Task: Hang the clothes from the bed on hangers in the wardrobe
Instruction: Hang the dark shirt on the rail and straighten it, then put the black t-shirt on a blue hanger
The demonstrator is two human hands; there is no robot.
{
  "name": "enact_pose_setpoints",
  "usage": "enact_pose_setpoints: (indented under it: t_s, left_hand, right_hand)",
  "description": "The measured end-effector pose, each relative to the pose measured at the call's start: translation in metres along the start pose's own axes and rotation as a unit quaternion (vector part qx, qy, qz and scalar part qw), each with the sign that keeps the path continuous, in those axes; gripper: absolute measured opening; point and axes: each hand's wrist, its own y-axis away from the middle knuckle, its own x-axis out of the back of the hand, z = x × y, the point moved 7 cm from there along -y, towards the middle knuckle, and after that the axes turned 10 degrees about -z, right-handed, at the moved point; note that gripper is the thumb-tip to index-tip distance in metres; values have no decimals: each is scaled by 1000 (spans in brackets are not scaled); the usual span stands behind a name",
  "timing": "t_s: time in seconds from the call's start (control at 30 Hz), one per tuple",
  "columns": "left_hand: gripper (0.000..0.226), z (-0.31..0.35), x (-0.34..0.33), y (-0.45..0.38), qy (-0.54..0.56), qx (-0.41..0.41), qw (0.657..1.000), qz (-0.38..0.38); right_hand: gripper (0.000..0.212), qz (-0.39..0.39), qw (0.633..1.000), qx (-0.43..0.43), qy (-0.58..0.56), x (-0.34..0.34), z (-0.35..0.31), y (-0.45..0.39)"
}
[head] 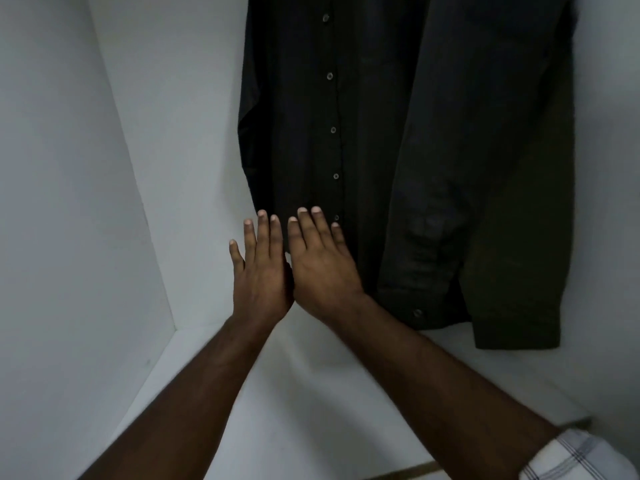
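A black button-up shirt [363,116] hangs inside the white wardrobe [86,202], its buttoned front facing me and its long sleeve [433,254] dangling at the right. The hanger and rail are out of view above. My left hand [261,268] and my right hand [320,261] are side by side with straight fingers, backs toward me, at the shirt's lower left hem. The right hand's fingers lie flat against the fabric by the lowest buttons. The left hand sits at the shirt's left edge, partly over the white back wall.
A second dark garment [526,237] hangs to the right of the shirt, its hem lower. The white wardrobe floor [311,393] spreads below, with the left side wall close by. A checked sleeve cuff [581,455] shows at the bottom right.
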Motion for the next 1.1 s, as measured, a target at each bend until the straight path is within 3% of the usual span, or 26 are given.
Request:
enact_pose_setpoints:
  t_s: [0.3,0.47,0.63,0.8,1.1]
  left_hand:
    - [102,56,60,33,48,-82,994,51]
    - [88,106,81,71,94,-133,983,84]
    - [90,177,99,121,153,-201,966,46]
    - [85,256,134,182,256,-275,924,67]
    - [73,421,240,318,404,-405,817,71]
  right_hand:
    - [66,72,995,-45,45,73,-2,72]
    - [63,56,989,-97,96,105,6,131]
    - [66,31,974,-164,154,145,27,206]
    - [63,25,945,-244,214,200,45,299]
    - [57,44,870,-362,333,340,57,482]
